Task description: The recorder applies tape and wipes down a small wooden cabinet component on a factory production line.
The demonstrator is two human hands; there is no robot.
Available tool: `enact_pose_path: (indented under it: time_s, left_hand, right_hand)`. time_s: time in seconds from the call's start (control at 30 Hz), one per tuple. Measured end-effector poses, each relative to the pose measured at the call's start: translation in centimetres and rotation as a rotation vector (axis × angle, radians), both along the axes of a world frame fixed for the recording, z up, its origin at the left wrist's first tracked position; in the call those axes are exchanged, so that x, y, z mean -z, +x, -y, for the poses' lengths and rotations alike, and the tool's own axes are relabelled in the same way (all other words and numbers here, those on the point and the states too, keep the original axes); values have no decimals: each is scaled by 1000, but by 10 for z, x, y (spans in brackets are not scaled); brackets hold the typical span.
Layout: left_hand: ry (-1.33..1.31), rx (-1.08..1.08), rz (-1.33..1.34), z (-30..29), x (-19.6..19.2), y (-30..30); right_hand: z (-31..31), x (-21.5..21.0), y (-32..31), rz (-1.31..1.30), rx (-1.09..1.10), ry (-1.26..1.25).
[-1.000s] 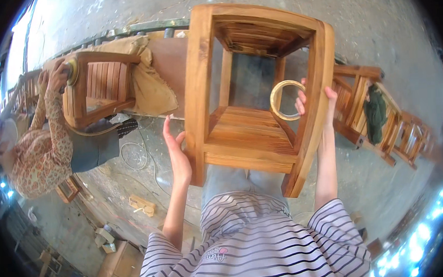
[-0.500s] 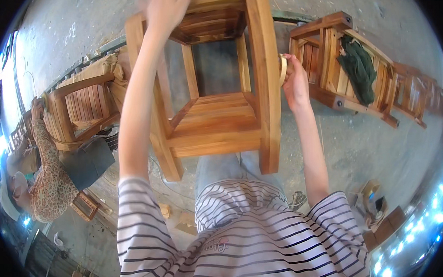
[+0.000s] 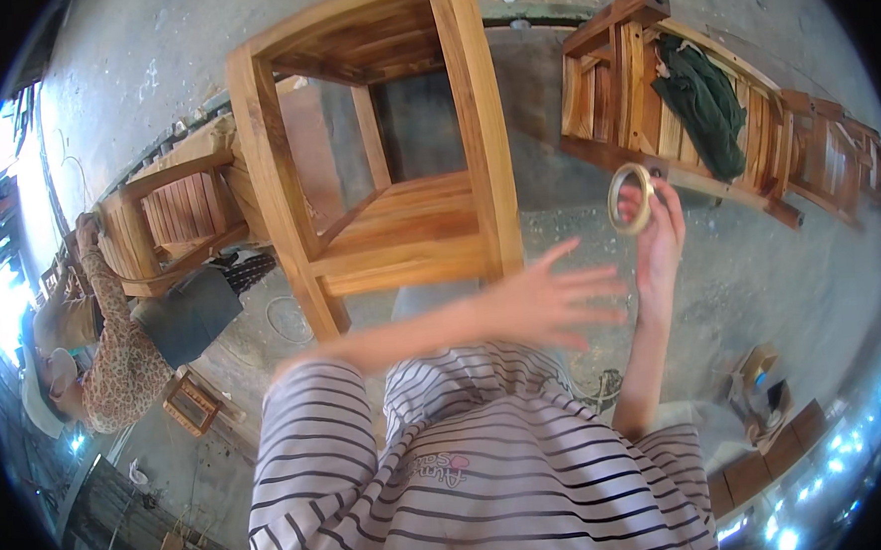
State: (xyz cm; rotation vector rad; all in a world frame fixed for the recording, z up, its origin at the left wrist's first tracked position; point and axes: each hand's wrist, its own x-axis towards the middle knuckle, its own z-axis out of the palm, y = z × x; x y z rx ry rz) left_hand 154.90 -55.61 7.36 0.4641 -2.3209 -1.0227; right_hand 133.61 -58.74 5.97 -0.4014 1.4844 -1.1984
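Observation:
A light wooden stool [image 3: 395,168] with a slatted lower shelf stands in front of me, seen from above. My left hand [image 3: 552,304] reaches across my body to the right with its fingers spread, holding nothing, just below the stool's right leg. My right hand [image 3: 655,236] is raised to the right of the stool and grips a roll of tape [image 3: 631,198] between thumb and fingers. Neither hand touches the stool.
A row of slatted wooden chairs [image 3: 640,95] stands at the right, with a dark green cloth [image 3: 705,102] draped over one. At the left another person [image 3: 106,362] in a patterned sleeve works on a wooden chair [image 3: 164,225]. Small boxes [image 3: 755,388] lie on the concrete floor at lower right.
My left hand has let go of the stool's top and swung down and right across my body. My right hand has come off the stool's side, still holding the tape roll.

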Motion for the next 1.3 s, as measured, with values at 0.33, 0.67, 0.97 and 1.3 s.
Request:
enact_pose_path:
  time_s: [0.33, 0.67, 0.97, 1.3]
  left_hand:
    - [295, -1103, 112, 126, 17, 93]
    - [120, -1156, 192, 157, 11, 80]
    - [-398, -850, 659, 188, 14, 12]
    - [424, -563, -81, -7, -47, 24]
  right_hand:
    - [-4, -22, 28, 25, -152, 0]
    - [-3, -29, 38, 11, -343, -42]
    - [-11, -49, 50, 21, -447, -133]
    - [-73, -105, 69, -49, -581, -73]
